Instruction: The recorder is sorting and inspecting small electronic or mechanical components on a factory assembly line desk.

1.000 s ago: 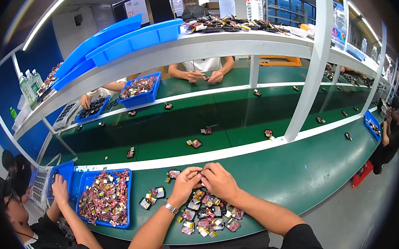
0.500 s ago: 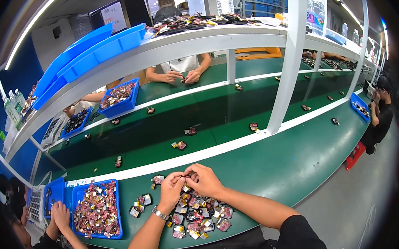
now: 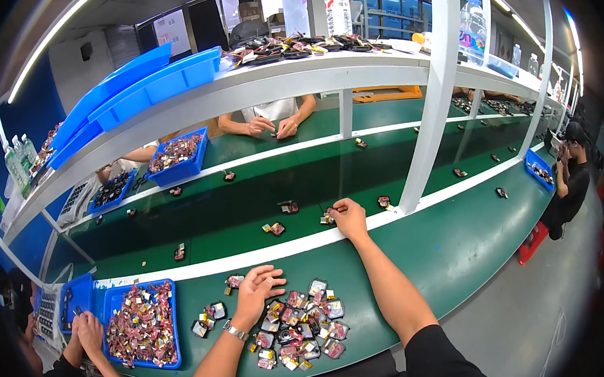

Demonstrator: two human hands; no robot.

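A pile of several small red and silver parts (image 3: 301, 326) lies on the green bench in front of me. My left hand (image 3: 256, 291) hovers over the pile's left edge, fingers spread and holding nothing. My right hand (image 3: 349, 217) is stretched forward onto the dark green conveyor belt (image 3: 248, 198), with its fingertips closed on a small part (image 3: 327, 218) that rests on the belt just past the white strip. Other single parts (image 3: 277, 228) sit spaced out along the belt.
A blue tray (image 3: 169, 359) full of parts sits at my left, with a co-worker's hand (image 3: 87, 327) beside it. A white post (image 3: 427, 120) rises right of my right hand. Across the belt another person's hands (image 3: 271, 127) work near a blue bin (image 3: 177, 155). A person (image 3: 571, 167) sits far right.
My right hand has left the pile and reached forward onto the belt with a small part. My left hand has opened and stayed over the pile.
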